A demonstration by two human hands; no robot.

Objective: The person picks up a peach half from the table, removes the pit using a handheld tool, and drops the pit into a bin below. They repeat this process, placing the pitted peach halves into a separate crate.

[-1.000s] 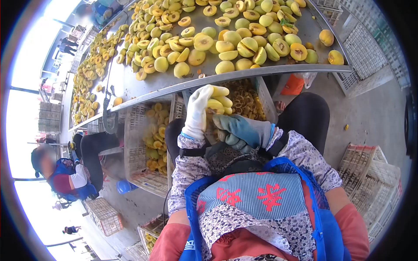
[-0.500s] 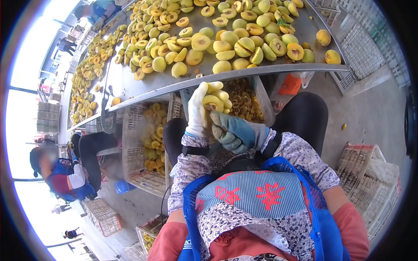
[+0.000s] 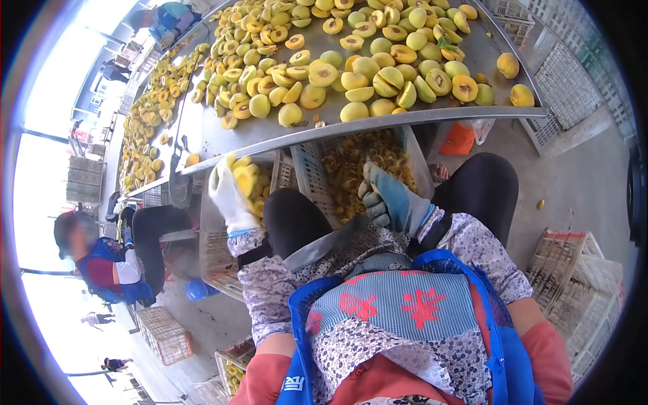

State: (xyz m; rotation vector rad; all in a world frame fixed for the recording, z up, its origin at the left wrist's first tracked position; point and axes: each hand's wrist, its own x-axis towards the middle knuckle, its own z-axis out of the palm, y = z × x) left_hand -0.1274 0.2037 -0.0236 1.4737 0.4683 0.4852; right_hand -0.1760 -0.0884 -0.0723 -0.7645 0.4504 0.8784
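Note:
My left hand [image 3: 229, 196], in a white glove with yellowed fingers, is closed round a yellow peach half [image 3: 247, 179]. It is slightly blurred and hangs over the left crate [image 3: 223, 260] of fruit halves, partly hiding them. My right hand [image 3: 395, 199], in a blue-grey rubber-coated glove, is above my lap by the crate of brown pits and scraps [image 3: 361, 158]. Its fingers are curled in; a small tip shows by the thumb, but I cannot make out what it holds. Many halved peaches [image 3: 324, 73] lie on the metal table [image 3: 398, 119] ahead.
Plastic crates [image 3: 560, 270] stand on the floor at my right, another crate [image 3: 164, 335] at lower left. An orange bag [image 3: 455, 138] is under the table. A person [image 3: 111, 270] sits at my left; another person [image 3: 162, 23] leans over the table's far end.
My hands have come apart. The left one has moved left with the peach half, from before the table edge to over the left crate. The right one has shifted slightly right.

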